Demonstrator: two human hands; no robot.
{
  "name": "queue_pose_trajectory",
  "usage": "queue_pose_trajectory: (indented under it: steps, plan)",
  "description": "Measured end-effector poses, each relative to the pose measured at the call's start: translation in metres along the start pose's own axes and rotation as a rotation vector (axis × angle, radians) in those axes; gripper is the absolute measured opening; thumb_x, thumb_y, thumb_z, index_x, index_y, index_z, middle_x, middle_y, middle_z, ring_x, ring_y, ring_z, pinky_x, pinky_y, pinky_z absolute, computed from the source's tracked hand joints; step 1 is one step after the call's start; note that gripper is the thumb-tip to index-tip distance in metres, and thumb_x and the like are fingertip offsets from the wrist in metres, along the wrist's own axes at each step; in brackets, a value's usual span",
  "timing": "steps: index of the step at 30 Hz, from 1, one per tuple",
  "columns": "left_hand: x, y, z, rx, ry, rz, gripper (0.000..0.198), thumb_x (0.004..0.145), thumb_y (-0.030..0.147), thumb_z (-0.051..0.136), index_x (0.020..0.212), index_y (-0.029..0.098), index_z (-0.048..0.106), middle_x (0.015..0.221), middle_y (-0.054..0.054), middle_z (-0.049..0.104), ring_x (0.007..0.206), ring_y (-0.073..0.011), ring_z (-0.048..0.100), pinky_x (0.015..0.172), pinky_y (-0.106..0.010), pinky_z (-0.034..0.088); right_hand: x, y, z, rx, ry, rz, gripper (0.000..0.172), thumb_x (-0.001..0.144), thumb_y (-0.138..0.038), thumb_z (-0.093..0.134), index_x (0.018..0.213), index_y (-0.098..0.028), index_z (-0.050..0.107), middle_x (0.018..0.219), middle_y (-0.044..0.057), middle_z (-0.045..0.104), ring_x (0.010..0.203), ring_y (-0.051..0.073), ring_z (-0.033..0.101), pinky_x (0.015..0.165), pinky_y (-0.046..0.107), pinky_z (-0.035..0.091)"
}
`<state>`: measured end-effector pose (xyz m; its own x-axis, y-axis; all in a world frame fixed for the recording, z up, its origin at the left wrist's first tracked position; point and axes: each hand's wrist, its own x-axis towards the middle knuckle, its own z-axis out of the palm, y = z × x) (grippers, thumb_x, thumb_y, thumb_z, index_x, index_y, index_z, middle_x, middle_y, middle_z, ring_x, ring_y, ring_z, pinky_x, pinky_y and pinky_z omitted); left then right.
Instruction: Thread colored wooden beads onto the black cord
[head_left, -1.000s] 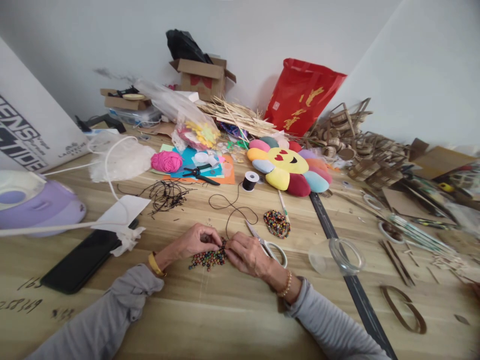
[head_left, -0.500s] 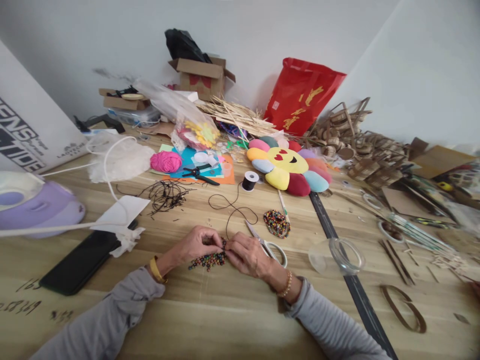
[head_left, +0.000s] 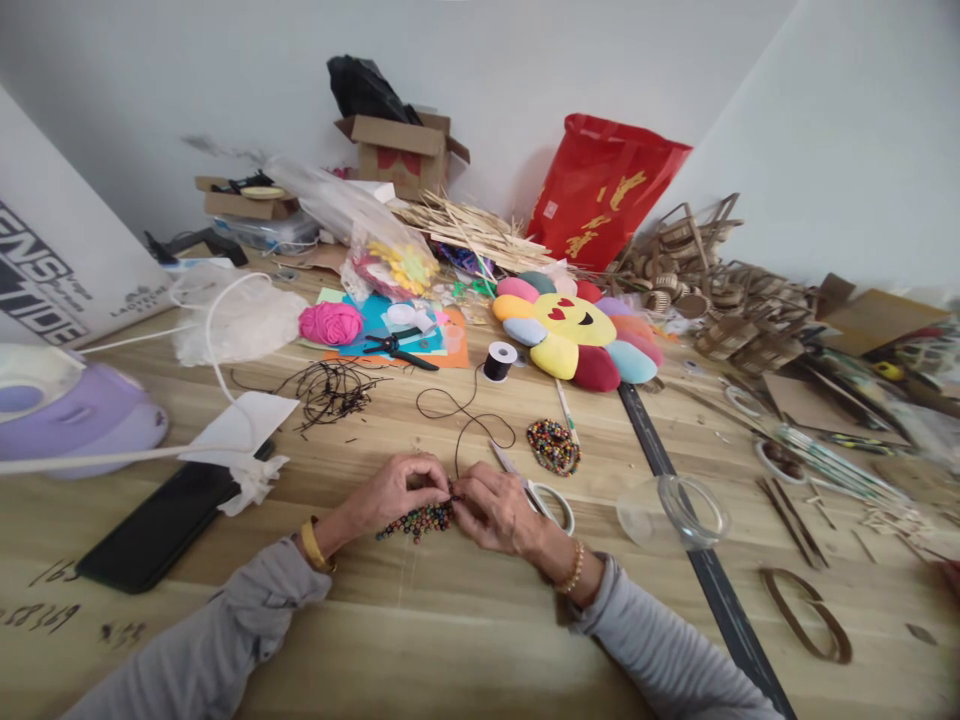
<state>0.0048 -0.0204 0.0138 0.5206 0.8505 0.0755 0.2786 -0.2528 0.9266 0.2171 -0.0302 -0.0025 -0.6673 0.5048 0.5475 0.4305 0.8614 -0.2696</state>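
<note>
My left hand (head_left: pixel 396 492) and my right hand (head_left: pixel 491 508) meet fingertip to fingertip over a small pile of multicoloured beads (head_left: pixel 416 522). Both are pinched closed. A dark cord (head_left: pixel 466 430) runs from a black spool (head_left: pixel 498 362) down to my fingers, and its end is hidden between them. Whether a bead sits in the left pinch is too small to tell. Just right of my right hand lie scissors (head_left: pixel 551 505) with white handles. Beyond them is a coiled string of beads (head_left: pixel 553 447).
A tangle of dark cord (head_left: pixel 330 392), a black phone (head_left: pixel 154 520) and a purple iron-like appliance (head_left: pixel 82 410) lie to the left. Farther back sits a flower cushion (head_left: pixel 574 325). A clear plastic container (head_left: pixel 671 512) lies on its side at right, across a black strip (head_left: pixel 724 600).
My fingertips have shifted very slightly and stay together above the beads. The spool, scissors and bead pile keep their places.
</note>
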Motion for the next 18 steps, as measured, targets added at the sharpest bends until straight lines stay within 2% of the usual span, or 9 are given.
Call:
queue_pose_trajectory:
  steps: [4, 9, 14, 18]
  plan:
    - [-0.0005, -0.0020, -0.0006, -0.011, 0.031, 0.015, 0.014, 0.083, 0.025, 0.066, 0.074, 0.014, 0.068, 0.078, -0.004, 0.068, 0.076, -0.0180, 0.063, 0.075, -0.028, 0.047, 0.0018, -0.0010, -0.0014, -0.015, 0.031, 0.085, 0.004, 0.087, -0.022, 0.052, 0.089, -0.019, 0.052, 0.084, 0.007, 0.060, 0.075, 0.020, 0.056, 0.062, 0.030, 0.046]
    - [-0.0004, 0.0015, 0.0018, 0.013, 0.062, 0.062, 0.012, 0.083, 0.021, 0.066, 0.073, 0.015, 0.068, 0.078, -0.004, 0.068, 0.077, -0.0173, 0.063, 0.075, -0.027, 0.046, 0.0034, -0.0015, -0.0056, 0.061, 0.029, 0.001, 0.018, 0.090, -0.028, 0.057, 0.106, -0.019, 0.052, 0.096, 0.009, 0.064, 0.085, 0.020, 0.060, 0.067, 0.030, 0.049]
    - [0.0001, 0.0057, 0.0044, 0.037, 0.072, 0.121, 0.012, 0.083, 0.019, 0.066, 0.072, 0.015, 0.067, 0.076, -0.003, 0.067, 0.074, -0.0164, 0.062, 0.073, -0.026, 0.046, -0.0002, 0.0033, -0.0012, 0.086, 0.023, -0.023, 0.006, 0.099, -0.021, 0.047, 0.104, -0.020, 0.052, 0.087, 0.006, 0.065, 0.078, 0.017, 0.061, 0.066, 0.027, 0.049]
    - [-0.0002, 0.0028, 0.0048, 0.062, 0.091, 0.122, 0.013, 0.084, 0.019, 0.065, 0.072, 0.015, 0.067, 0.075, -0.003, 0.067, 0.074, -0.0167, 0.062, 0.072, -0.027, 0.046, -0.0028, 0.0061, 0.0014, 0.080, 0.022, -0.005, 0.006, 0.100, -0.022, 0.047, 0.100, -0.019, 0.053, 0.085, 0.005, 0.064, 0.077, 0.016, 0.061, 0.064, 0.026, 0.049]
